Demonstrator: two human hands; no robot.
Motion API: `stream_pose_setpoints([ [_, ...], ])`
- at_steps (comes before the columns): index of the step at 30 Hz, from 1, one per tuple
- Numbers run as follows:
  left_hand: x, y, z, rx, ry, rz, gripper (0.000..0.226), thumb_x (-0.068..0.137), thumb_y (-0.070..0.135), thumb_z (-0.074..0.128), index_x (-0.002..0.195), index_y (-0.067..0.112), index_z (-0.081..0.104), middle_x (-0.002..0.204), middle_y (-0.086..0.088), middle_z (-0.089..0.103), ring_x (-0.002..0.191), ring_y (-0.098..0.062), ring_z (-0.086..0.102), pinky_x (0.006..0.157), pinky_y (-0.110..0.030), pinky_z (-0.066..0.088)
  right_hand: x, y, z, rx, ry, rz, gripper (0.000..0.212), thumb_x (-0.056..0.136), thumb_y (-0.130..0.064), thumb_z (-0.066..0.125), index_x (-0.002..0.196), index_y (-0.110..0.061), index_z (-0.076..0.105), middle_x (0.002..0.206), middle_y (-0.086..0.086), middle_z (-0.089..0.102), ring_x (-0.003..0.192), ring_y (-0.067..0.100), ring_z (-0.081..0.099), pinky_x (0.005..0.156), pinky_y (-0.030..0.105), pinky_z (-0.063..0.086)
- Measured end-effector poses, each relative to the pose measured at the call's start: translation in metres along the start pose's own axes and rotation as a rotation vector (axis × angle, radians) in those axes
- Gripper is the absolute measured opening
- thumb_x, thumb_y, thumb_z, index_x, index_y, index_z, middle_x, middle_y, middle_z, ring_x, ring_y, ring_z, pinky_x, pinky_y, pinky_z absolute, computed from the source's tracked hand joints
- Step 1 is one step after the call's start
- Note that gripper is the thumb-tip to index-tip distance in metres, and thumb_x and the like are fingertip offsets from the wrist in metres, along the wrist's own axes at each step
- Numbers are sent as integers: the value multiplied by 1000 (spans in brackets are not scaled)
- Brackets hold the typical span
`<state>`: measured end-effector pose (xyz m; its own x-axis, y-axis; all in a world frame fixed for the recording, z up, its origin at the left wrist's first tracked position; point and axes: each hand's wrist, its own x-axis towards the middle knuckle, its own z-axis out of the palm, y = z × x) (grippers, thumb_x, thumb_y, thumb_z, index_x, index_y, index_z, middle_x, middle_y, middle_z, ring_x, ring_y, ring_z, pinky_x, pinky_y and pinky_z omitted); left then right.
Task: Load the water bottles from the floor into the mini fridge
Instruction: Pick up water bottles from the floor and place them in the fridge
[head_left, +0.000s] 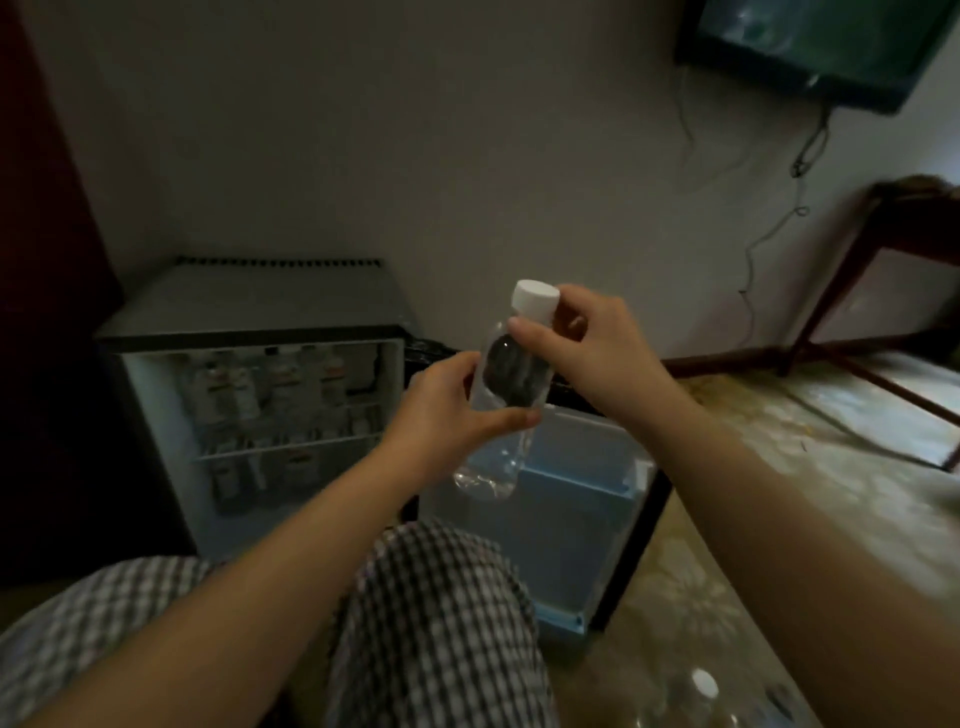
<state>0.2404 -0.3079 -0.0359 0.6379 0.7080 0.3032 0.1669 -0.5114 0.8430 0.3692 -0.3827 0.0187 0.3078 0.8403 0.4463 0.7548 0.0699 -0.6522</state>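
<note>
Two knees in checked trousers (431, 623) are closest. Both bare arms reach out over them. The left hand (441, 410) is curled around the middle of a clear water bottle (493, 467). The right hand (587, 348) pinches the same bottle at its neck, just under the white cap (535, 301). The bottle is up in the air, cap up and leaning a little, in front of the fridge door (566, 525). The door is wide open. The mini fridge (249, 312) stands to the left by the wall, and more bottles (275, 395) sit on its shelves. Another bottle (701, 691) is blurry on the floor (779, 467) at the bottom right.
</note>
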Motion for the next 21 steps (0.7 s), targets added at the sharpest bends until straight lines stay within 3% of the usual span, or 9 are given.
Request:
stream_pose_setpoints([
  [3, 1, -27, -33, 48, 59, -58, 38, 67, 33, 80, 99, 25, 60, 84, 15, 63, 80, -2, 60, 68, -22, 49, 26, -8, 37, 36, -182, 26, 22, 82, -41, 66, 96, -24, 60, 86, -5, 64, 78, 9, 59, 68, 24, 49],
  [5, 4, -49, -51, 79, 94, -110, 39, 66, 36, 80, 98, 23, 60, 83, 10, 65, 80, -9, 62, 69, -31, 53, 43, -10, 64, 28, -296, 48, 24, 79, -44, 68, 94, -26, 61, 85, -5, 65, 79, 11, 62, 68, 27, 51],
  [7, 8, -70, -66, 109, 100, -174, 37, 65, 37, 80, 93, 24, 60, 79, 7, 64, 77, -13, 61, 70, -37, 54, 57, -7, 92, -38, -373, 86, 41, 74, -48, 69, 103, -21, 60, 91, -1, 66, 83, 16, 64, 72, 34, 56],
  [8, 10, -78, -72, 117, 97, -201, 32, 66, 37, 80, 88, 26, 58, 77, 8, 61, 74, -12, 59, 65, -33, 52, 64, -6, 105, -63, -394, 101, 49, 71, -50, 70, 106, -18, 60, 93, 2, 66, 84, 18, 65, 73, 38, 58],
  [10, 14, -96, -79, 113, 114, -253, 31, 68, 35, 79, 86, 30, 55, 79, 10, 60, 77, -10, 59, 63, -26, 49, 74, 0, 130, -87, -384, 84, 53, 69, -53, 70, 106, -16, 61, 91, 2, 66, 82, 19, 66, 73, 41, 58],
  [14, 28, -134, -89, 97, 212, -356, 43, 72, 33, 76, 110, 29, 57, 105, 1, 65, 99, -17, 62, 88, -41, 53, 95, 5, 178, -192, -302, 6, 46, 73, -54, 67, 103, -20, 60, 92, -2, 64, 85, 18, 62, 74, 37, 53],
  [21, 61, -182, -108, 99, 179, -443, 50, 77, 34, 71, 121, 26, 50, 113, -1, 63, 107, -22, 60, 94, -44, 50, 130, 23, 233, -177, -304, 67, 47, 74, -50, 68, 110, -22, 58, 104, 1, 66, 99, 23, 62, 85, 44, 52],
])
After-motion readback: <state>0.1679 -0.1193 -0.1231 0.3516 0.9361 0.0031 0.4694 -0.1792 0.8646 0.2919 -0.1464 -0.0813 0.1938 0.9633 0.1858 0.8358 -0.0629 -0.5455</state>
